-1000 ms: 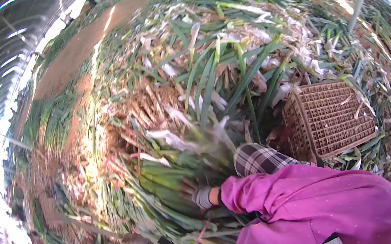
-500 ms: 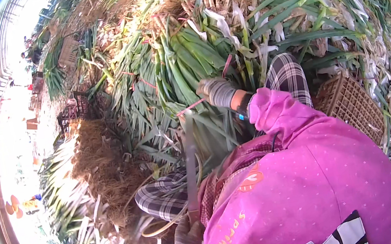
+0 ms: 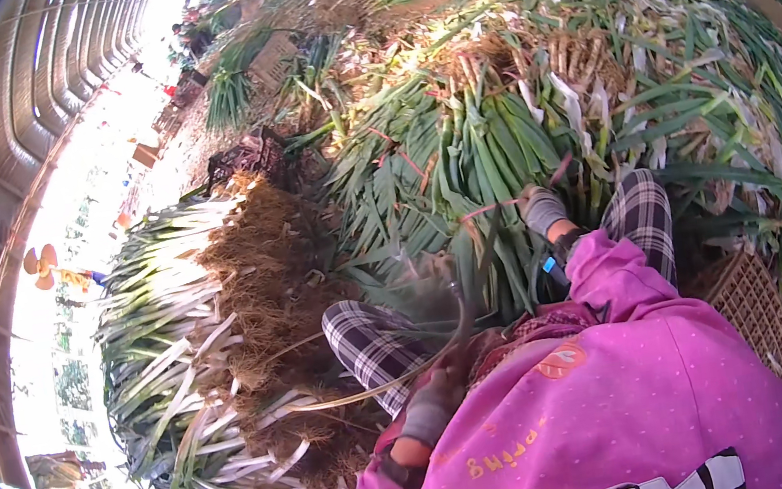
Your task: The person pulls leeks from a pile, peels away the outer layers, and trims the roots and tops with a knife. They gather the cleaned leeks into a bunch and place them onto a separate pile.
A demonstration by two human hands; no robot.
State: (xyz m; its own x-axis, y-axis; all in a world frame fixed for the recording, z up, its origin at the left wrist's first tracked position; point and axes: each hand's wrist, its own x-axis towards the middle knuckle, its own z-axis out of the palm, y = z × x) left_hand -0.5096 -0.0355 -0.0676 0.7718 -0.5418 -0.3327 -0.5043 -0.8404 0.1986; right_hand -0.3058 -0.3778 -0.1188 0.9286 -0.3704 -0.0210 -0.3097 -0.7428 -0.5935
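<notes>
Bundle (image 3: 497, 143) of green stalks lies ahead, leaf ends running back between my plaid knees (image 3: 640, 217), pink tie (image 3: 487, 209) across the leaves. Step in hand, I'd judge: working the leaves at the tie. I have the right hand (image 3: 542, 209) reaching forward, forearm angled up-left, fingers at the tie's end; can't tell whether they grip it. Left hand (image 3: 429, 413) sits low near my waist, elbow bent; blur hides its fingers, so I can't call open or closed. Next move probably calls for steady right-hand control, left kept clear of the knee.
</notes>
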